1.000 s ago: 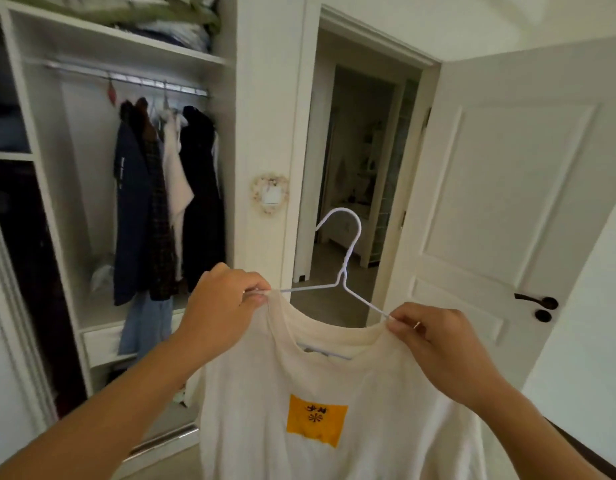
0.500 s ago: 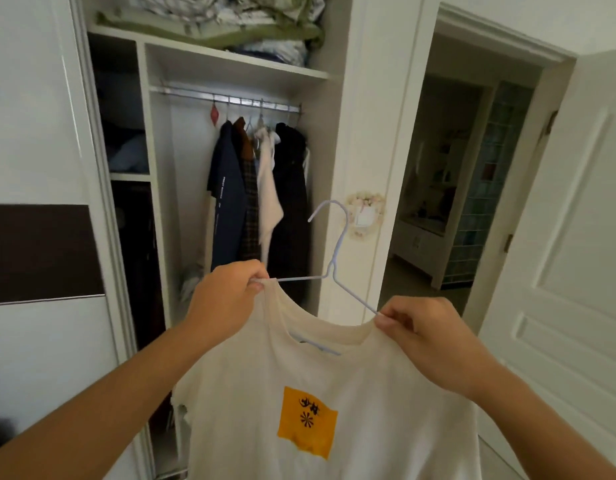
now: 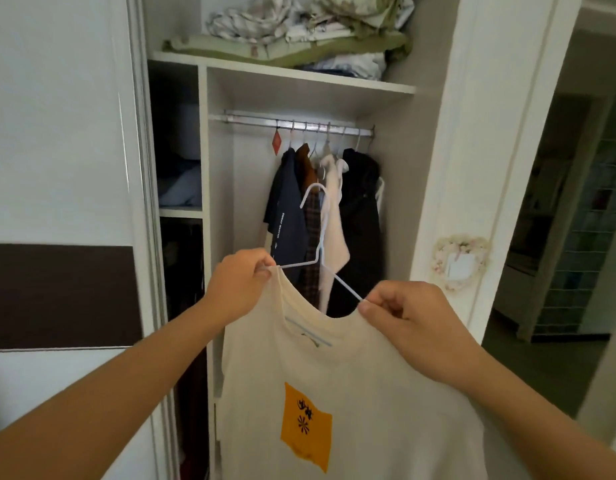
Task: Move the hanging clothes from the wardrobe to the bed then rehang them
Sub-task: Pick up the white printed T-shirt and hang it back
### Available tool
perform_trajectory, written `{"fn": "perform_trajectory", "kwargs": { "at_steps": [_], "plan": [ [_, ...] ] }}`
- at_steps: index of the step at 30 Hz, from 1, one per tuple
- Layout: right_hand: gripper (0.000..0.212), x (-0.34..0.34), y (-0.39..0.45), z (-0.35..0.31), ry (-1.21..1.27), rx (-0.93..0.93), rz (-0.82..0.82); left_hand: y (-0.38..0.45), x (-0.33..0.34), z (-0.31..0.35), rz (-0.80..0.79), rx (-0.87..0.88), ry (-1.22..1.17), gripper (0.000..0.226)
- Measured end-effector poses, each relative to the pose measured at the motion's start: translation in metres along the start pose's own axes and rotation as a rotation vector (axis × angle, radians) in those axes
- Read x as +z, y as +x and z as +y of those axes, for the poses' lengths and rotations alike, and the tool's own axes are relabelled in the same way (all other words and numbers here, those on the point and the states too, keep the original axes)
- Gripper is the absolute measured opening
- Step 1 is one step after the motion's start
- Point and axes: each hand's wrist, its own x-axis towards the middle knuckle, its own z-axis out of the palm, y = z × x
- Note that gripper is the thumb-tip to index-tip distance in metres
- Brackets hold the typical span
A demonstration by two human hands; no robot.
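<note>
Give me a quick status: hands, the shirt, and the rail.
Left hand and right hand both pinching the white wire hanger. Cream T-shirt on it, facing the wardrobe. Rail free at left, clothes bunched right.

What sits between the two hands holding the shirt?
In the head view, the white wire hanger spans from left hand to right hand, the cream T-shirt's neckline below it.
</note>
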Motion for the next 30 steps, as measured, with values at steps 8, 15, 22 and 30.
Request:
{"fn": "perform_trajectory", "kwargs": {
  "at_steps": [8,15,22,30],
  "plan": [
    [0.030,0.036,0.142,-0.001,0.062,0.022,0.123,0.101,-0.006,-0.044,0.108,0.015,-0.124,0.027],
    [0.036,0.060,0.257,-0.029,0.011,0.025,0.240,0.176,-0.017,-0.087,0.123,0.065,-0.107,0.029],
    [0.045,0.086,0.365,-0.046,-0.033,0.140,0.329,0.241,-0.031,-0.115,0.137,0.131,-0.080,0.031],
    [0.044,0.112,0.458,-0.040,-0.071,0.172,0.381,0.287,-0.014,-0.128,0.062,0.181,-0.086,0.035]
  ]
}}
